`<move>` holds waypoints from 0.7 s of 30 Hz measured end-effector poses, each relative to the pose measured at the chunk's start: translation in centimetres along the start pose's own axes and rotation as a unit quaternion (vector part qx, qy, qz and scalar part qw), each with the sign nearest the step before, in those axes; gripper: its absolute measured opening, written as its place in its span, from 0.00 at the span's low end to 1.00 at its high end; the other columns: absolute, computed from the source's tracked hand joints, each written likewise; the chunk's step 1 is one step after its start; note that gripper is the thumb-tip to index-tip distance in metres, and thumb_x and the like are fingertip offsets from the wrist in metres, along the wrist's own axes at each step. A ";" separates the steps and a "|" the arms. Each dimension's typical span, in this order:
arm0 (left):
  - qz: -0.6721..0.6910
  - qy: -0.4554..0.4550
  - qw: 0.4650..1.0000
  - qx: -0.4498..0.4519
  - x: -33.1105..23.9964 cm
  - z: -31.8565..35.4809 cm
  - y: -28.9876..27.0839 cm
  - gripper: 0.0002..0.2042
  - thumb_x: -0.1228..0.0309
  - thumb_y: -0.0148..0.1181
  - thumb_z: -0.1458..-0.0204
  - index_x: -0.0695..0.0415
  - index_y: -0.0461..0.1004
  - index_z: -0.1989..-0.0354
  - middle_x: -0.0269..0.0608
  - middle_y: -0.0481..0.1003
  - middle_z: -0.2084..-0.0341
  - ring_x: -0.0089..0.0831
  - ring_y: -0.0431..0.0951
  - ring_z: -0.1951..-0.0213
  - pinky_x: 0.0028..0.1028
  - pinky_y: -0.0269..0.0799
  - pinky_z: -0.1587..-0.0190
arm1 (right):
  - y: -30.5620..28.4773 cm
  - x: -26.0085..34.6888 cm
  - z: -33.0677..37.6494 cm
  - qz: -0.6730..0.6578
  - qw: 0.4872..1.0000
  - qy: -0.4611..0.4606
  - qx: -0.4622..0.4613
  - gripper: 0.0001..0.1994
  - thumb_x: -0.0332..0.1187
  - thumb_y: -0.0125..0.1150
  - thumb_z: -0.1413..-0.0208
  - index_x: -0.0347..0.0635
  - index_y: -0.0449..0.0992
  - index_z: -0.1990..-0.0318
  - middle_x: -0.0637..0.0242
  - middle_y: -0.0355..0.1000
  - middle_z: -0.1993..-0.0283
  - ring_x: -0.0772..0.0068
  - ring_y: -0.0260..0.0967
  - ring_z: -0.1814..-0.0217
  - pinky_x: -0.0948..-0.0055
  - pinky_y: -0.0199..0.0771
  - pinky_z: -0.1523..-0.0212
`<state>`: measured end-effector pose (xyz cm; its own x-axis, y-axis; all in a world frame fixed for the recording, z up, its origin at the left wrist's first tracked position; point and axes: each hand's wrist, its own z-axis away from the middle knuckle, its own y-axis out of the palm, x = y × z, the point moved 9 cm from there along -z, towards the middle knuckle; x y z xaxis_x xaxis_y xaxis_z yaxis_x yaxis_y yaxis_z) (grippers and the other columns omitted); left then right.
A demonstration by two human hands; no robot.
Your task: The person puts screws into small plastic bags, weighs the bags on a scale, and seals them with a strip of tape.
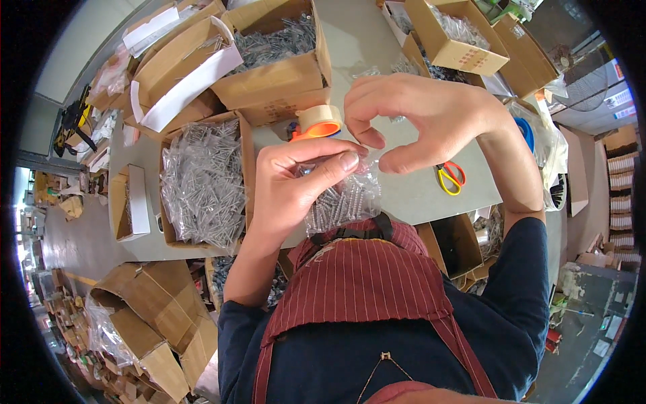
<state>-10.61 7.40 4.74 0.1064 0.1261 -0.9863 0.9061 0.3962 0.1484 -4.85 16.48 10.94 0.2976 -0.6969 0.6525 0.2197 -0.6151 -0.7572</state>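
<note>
Nearest you, your dark blue sleeves and a red striped apron (pixel 363 283) fill the lower field. Just above the apron's bib, your left hand (pixel 289 188) is closed on a small clear plastic bag of screws (pixel 343 198), thumb and forefinger pinching the bag's top edge while the bag hangs against your chest line. Your right hand (pixel 424 114) meets it from the right: thumb and forefinger curl toward the same top edge, touching or nearly touching the plastic; whether they grip it cannot be told. The two hands are close together, fingertips almost meeting.

Behind the hands lies the grey table (pixel 410 195). An orange tape dispenser with a tan roll (pixel 316 122) stands just beyond your left hand; yellow-and-red scissors (pixel 449 176) lie below your right wrist. To your left, an open cardboard box of bagged screws (pixel 202 182) rests on the table. Farther off, a second open box of screws (pixel 276 60) and a smaller carton (pixel 457 34) stand along the far edge.
</note>
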 end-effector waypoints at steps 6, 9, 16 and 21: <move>-0.012 -0.004 1.000 0.006 0.0 0.0 0.0 0.08 0.80 0.64 0.47 0.68 0.81 0.60 0.46 0.82 0.67 0.26 0.81 0.65 0.24 0.77 0.58 | 0.0 -0.2 -0.3 0.036 0.999 0.014 0.001 0.16 0.39 0.64 0.56 0.35 0.73 0.66 0.60 0.72 0.67 0.56 0.70 0.58 0.63 0.68 0.54; -0.042 0.012 0.999 0.011 -0.3 0.2 0.1 0.08 0.80 0.64 0.47 0.68 0.81 0.60 0.47 0.82 0.67 0.26 0.81 0.66 0.23 0.76 0.59 | 0.1 -0.6 -0.4 0.057 0.998 0.039 -0.003 0.18 0.42 0.65 0.55 0.34 0.73 0.65 0.58 0.73 0.67 0.55 0.71 0.60 0.63 0.69 0.55; 0.022 0.041 0.997 -0.069 0.0 0.8 -1.7 0.09 0.78 0.64 0.46 0.67 0.82 0.59 0.44 0.82 0.67 0.25 0.81 0.67 0.22 0.75 0.64 | -3.0 -1.2 1.4 0.041 0.958 0.108 -0.264 0.16 0.32 0.69 0.51 0.37 0.72 0.57 0.65 0.73 0.62 0.69 0.72 0.53 0.68 0.69 0.47; 0.063 0.082 0.989 -0.106 -0.3 1.1 -2.2 0.09 0.78 0.64 0.45 0.68 0.81 0.57 0.44 0.82 0.64 0.27 0.82 0.64 0.23 0.77 0.63 | 0.1 -0.3 3.7 -0.137 0.899 0.059 -0.411 0.15 0.28 0.69 0.46 0.36 0.70 0.56 0.62 0.75 0.64 0.74 0.75 0.56 0.72 0.74 0.50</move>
<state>-12.19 5.53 4.62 0.1292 0.3257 -0.9366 0.7818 0.5476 0.2983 -1.47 18.03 10.58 0.2258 -0.4820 0.8466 -0.5053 -0.8009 -0.3213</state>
